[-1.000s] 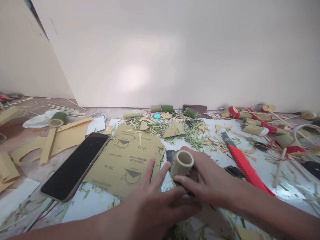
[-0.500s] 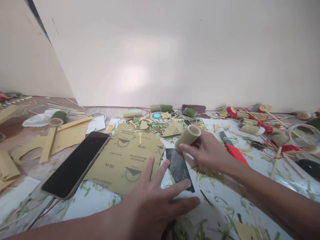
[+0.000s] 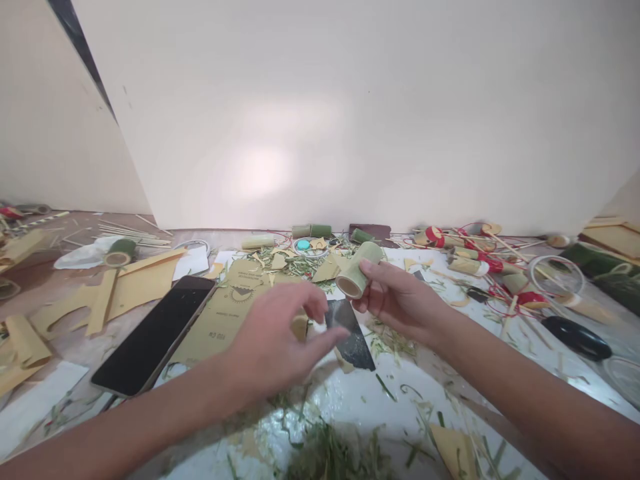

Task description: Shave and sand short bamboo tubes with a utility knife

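My right hand (image 3: 400,297) grips a short pale green bamboo tube (image 3: 360,268), tilted so that its hollow end faces me. To the left of the tube is my left hand (image 3: 283,333), raised with thumb and fingers apart and nothing between them. Beneath and beyond my left hand lies tan sandpaper (image 3: 205,330) with printed lettering, partly covered by it. A dark abrasive strip (image 3: 353,343) rests on the white sheet (image 3: 415,393) below the tube.
A black phone (image 3: 155,337) lies at the left beside cut tan card (image 3: 145,283). Green shavings (image 3: 340,453) litter the near side. Bamboo pieces with red cord (image 3: 470,263), a tape roll (image 3: 556,277) and a black oval object (image 3: 576,337) are at the right.
My left hand has lifted off the sandpaper and abrasive strip, its fingers now curved. My right hand has turned the tube from nearly upright, so its open end points toward me.
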Motion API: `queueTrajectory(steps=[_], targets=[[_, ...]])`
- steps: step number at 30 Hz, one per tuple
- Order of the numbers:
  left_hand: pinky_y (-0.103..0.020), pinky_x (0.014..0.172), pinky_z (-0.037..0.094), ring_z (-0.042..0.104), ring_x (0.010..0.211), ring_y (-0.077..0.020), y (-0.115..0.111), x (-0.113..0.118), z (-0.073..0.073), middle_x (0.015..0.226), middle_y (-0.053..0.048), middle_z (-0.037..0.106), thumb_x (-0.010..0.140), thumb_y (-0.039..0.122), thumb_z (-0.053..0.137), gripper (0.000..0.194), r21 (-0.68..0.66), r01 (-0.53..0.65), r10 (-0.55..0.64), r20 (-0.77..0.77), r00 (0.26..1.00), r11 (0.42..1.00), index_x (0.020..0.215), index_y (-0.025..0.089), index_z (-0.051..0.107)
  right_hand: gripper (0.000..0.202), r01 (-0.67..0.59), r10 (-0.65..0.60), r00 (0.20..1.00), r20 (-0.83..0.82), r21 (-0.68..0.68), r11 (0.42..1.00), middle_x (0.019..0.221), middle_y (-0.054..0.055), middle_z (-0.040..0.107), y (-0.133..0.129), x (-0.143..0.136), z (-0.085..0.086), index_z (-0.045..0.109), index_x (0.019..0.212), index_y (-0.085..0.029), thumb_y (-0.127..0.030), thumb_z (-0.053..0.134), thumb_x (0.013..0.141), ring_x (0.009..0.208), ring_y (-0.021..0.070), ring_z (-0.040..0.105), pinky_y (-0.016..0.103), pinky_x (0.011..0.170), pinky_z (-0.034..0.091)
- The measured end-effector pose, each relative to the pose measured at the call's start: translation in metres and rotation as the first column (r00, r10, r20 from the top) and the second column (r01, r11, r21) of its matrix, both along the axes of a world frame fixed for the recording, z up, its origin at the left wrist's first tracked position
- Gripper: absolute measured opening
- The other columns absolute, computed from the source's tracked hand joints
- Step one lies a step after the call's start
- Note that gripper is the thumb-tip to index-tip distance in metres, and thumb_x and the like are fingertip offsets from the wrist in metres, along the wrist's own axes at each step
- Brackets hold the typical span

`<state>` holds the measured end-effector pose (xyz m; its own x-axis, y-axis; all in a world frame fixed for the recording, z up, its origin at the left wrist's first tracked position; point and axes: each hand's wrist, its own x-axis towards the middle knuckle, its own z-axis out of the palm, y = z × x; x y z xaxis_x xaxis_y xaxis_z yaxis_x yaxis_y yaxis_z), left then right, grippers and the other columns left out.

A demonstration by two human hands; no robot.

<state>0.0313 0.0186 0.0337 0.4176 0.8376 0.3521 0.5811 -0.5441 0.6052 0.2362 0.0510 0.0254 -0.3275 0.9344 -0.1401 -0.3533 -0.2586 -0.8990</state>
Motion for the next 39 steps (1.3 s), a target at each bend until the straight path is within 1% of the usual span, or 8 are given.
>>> queueTrajectory(steps=[3, 14, 16, 19, 24, 30, 34, 39], targets=[[-0.032, 0.064, 0.043, 0.056, 0.067, -0.016, 0.015, 0.009, 0.017, 0.072, 0.004, 0.06, 0.073, 0.049, 0.071, 0.036, -0.088, -0.054, 0.055, 0.017, 0.998, 0.995, 0.079, 0.022, 0.049, 0.022, -0.05, 0.049, 0.999, 0.013, 0.065, 0.997, 0.072, 0.002, 0.063, -0.007, -0.003, 0.002, 0.068, 0.08, -0.017, -0.038, 0.074, 0.078, 0.062, 0.0122, 0.056, 0.023, 0.054, 0.046], [-0.027, 0.066, 0.045, 0.058, 0.069, -0.0124, 0.044, 0.019, 0.025, 0.072, 0.0, 0.062, 0.085, 0.042, 0.06, 0.027, -0.244, 0.381, -0.299, 0.313, 0.901, 0.892, 0.073, 0.018, 0.058, 0.023, -0.093, 0.085, 0.993, 0.079, 0.094, 0.991, 0.072, 0.001, 0.057, -0.013, 0.006, 0.011, 0.063, 0.08, -0.018, -0.04, 0.07, 0.079, 0.061, 0.012, 0.051, 0.025, 0.054, 0.044], [-0.026, 0.063, 0.046, 0.059, 0.064, -0.0116, 0.052, 0.02, 0.024, 0.07, 0.0, 0.062, 0.09, 0.045, 0.053, 0.031, -0.268, 0.416, -0.25, 0.487, 0.837, 0.869, 0.076, 0.018, 0.057, 0.025, -0.087, 0.071, 0.989, 0.128, 0.127, 0.988, 0.076, 0.001, 0.055, -0.014, 0.008, 0.01, 0.061, 0.086, -0.019, -0.042, 0.069, 0.079, 0.063, 0.013, 0.05, 0.026, 0.055, 0.043], [-0.022, 0.044, 0.03, 0.032, 0.037, -0.007, 0.058, 0.022, 0.023, 0.043, 0.009, 0.037, 0.089, 0.052, 0.053, 0.034, -0.284, 0.266, -0.028, 0.634, 0.773, 0.921, 0.077, 0.02, 0.054, 0.027, -0.135, 0.027, 0.939, 0.342, 0.298, 0.945, 0.083, 0.0, 0.053, -0.018, 0.01, 0.012, 0.057, 0.097, -0.023, -0.041, 0.069, 0.081, 0.073, 0.0157, 0.049, 0.028, 0.062, 0.043], [-0.024, 0.057, 0.038, 0.047, 0.062, -0.0113, 0.047, 0.021, 0.034, 0.069, 0.002, 0.052, 0.082, 0.046, 0.064, 0.03, -0.23, 0.384, -0.26, 0.433, 0.863, 0.894, 0.098, 0.021, 0.063, 0.026, -0.34, -0.223, 0.683, 0.696, 0.573, 0.746, 0.098, 0.005, 0.055, -0.031, 0.009, 0.019, 0.049, 0.115, -0.024, -0.035, 0.054, 0.092, 0.088, 0.021, 0.05, 0.036, 0.077, 0.044], [-0.026, 0.055, 0.037, 0.045, 0.058, -0.0113, 0.041, 0.016, 0.036, 0.069, 0.001, 0.052, 0.085, 0.046, 0.058, 0.027, -0.431, 0.424, -0.25, 0.404, 0.88, 0.796, 0.099, 0.024, 0.062, 0.03, -0.396, -0.263, 0.629, 0.731, 0.594, 0.7, 0.104, 0.005, 0.062, -0.029, 0.008, 0.018, 0.051, 0.119, -0.025, -0.027, 0.055, 0.09, 0.089, 0.0224, 0.055, 0.038, 0.079, 0.044], [-0.027, 0.054, 0.039, 0.048, 0.054, -0.0113, 0.055, 0.011, 0.025, 0.064, 0.002, 0.052, 0.085, 0.046, 0.056, 0.025, -0.486, 0.441, -0.191, 0.481, 0.856, 0.755, 0.094, 0.023, 0.059, 0.036, -0.331, -0.093, 0.761, 0.642, 0.507, 0.795, 0.102, 0.003, 0.063, -0.016, 0.019, 0.018, 0.054, 0.113, -0.027, -0.036, 0.069, 0.082, 0.086, 0.02, 0.058, 0.033, 0.072, 0.046], [-0.033, 0.071, 0.047, 0.06, 0.075, -0.0166, 0.061, 0.008, 0.012, 0.084, -0.004, 0.065, 0.09, 0.044, 0.048, 0.028, -0.29, 0.206, -0.149, 0.207, 0.967, 0.935, 0.091, 0.02, 0.062, 0.029, -0.105, -0.252, 0.747, 0.615, 0.483, 0.869, 0.07, -0.003, 0.056, -0.001, 0.038, 0.02, 0.058, 0.091, -0.023, -0.046, 0.07, 0.078, 0.058, 0.012, 0.049, 0.026, 0.052, 0.037]])
